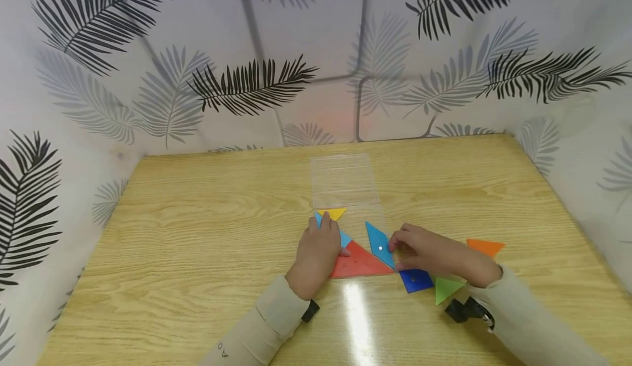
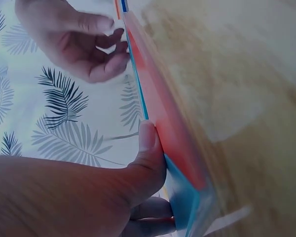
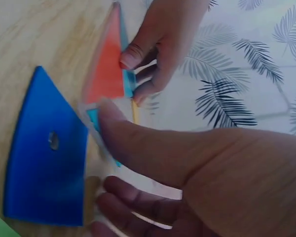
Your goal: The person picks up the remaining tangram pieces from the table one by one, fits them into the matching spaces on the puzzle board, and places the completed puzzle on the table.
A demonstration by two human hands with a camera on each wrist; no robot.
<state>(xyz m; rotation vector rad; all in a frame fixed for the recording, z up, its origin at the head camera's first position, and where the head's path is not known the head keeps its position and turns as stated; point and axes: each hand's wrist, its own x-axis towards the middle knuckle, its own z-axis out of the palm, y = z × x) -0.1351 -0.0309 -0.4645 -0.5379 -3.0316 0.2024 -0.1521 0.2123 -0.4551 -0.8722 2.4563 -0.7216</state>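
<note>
Flat tangram pieces lie on the table. My left hand (image 1: 318, 245) rests over a light blue piece (image 2: 180, 190) and the large red triangle (image 1: 362, 262), its thumb on the red one. A yellow triangle (image 1: 334, 213) shows beyond its fingertips. At the right edge of a blue parallelogram (image 1: 377, 243), my right hand (image 1: 419, 251) touches with its fingertips, thumb and fingers apart. Under that hand sits a dark blue piece (image 3: 49, 153) with a small spot on it. The thumb hides part of the parallelogram in the right wrist view.
A clear plastic case (image 1: 344, 179) lies behind the pieces, partly under them. Beside the right wrist are a green triangle (image 1: 446, 289) and an orange triangle (image 1: 486, 246). Leaf-patterned cloth (image 1: 316, 113) stands around the wooden table (image 1: 197, 229).
</note>
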